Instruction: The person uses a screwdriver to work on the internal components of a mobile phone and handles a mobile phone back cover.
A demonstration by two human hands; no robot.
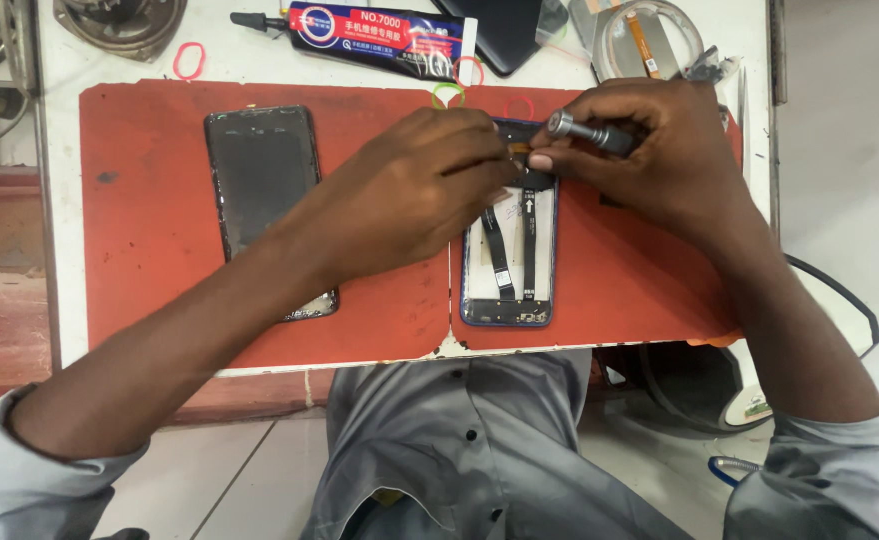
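An opened phone body (pixel 510 260) with a blue frame lies on the red mat (pixel 150 210), its black flex cables showing. My left hand (pixel 415 190) rests on the phone's upper left part, fingers curled over it. My right hand (pixel 660 150) grips a metal screwdriver (pixel 590 131), held almost flat with its tip at the phone's top end. A detached dark screen panel (pixel 265 185) lies to the left on the mat, apart from both hands.
A black tube of glue (pixel 380 35) lies at the back of the white table (pixel 60 200). Rubber bands (pixel 190 60), a dark phone (pixel 500 30) and a clear packet (pixel 650 40) sit nearby. A black cable (pixel 850 295) runs at the right.
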